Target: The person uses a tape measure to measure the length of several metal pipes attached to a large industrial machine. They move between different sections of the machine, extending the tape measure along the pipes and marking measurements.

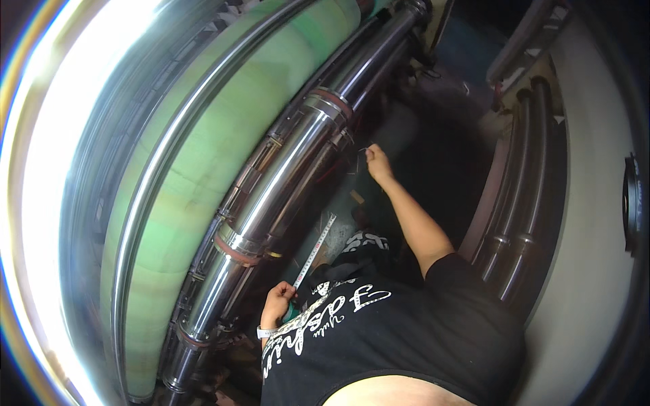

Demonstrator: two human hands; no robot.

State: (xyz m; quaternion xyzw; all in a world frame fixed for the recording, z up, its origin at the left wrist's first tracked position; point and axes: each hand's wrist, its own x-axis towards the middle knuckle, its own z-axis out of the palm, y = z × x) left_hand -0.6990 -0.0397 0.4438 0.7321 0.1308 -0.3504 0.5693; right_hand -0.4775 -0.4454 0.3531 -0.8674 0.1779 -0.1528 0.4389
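Observation:
My left hand (276,302) is closed around a tape measure with a green case (291,313), close to the front of my black shirt. The white tape blade (314,253), with red marks, is drawn out and slants up and away to the right. Its far end lies free, well short of my other hand. Further off, my right hand (377,164) is closed in a pinch beside the shiny roller. A thin pale piece, perhaps a wire or tool tip (364,149), sticks out of its fingers; its kind is too small to make out.
A long chrome roller (284,162) with brownish bands runs diagonally on my left. Beyond it lie a steel bar (183,128) and a wide pale-green cylinder (237,122). Dark pipes (531,183) stand along the right. A small wooden-looking block (357,197) lies low between.

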